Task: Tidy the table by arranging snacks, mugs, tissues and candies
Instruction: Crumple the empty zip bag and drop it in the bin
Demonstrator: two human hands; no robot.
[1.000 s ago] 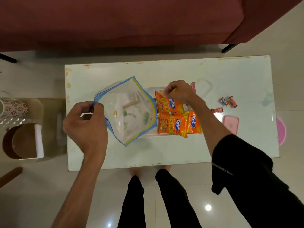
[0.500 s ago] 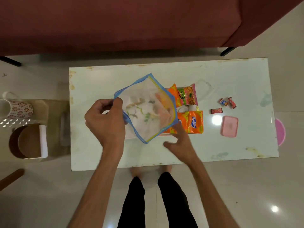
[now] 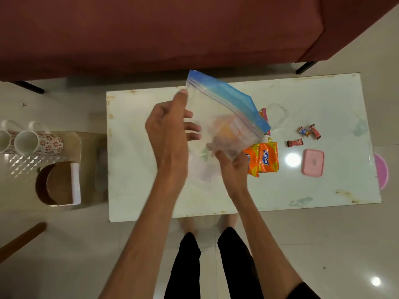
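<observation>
Right now we have the bag [image 3: 218, 117] lifted above the middle of the table [image 3: 140, 169], both hands on it; our left hand [image 3: 170, 134] pinches the near-left edge between thumb and fingers, the other fingers spread loose, while our right hand [image 3: 232, 162] cups and grips the lower corner from beneath, closed on the plastic; we judge that this two-handed hold keeps the floppy film taut and steady for loading. An orange shape shows blurred through the plastic, likely a snack packet already inside, though we cannot tell for sure. The blue zip strip [image 3: 226, 100] is the bag's long axis; it runs on a slant from upper left, toward the sofa [image 3: 151, 29], down to the right, so the mouth faces up and away from us, tilted to the right; whether the zip is pressed closed or gaping we cannot tell. Just beside our right hand lie the orange packets [image 3: 264, 160], flat on the table, presumably next to go in; further right sit three candies [image 3: 306, 134] and a pink box [image 3: 313, 162], well apart from the bag. Left of the table two mugs [image 3: 32, 141] lie on a side stand, untouched by us.
</observation>
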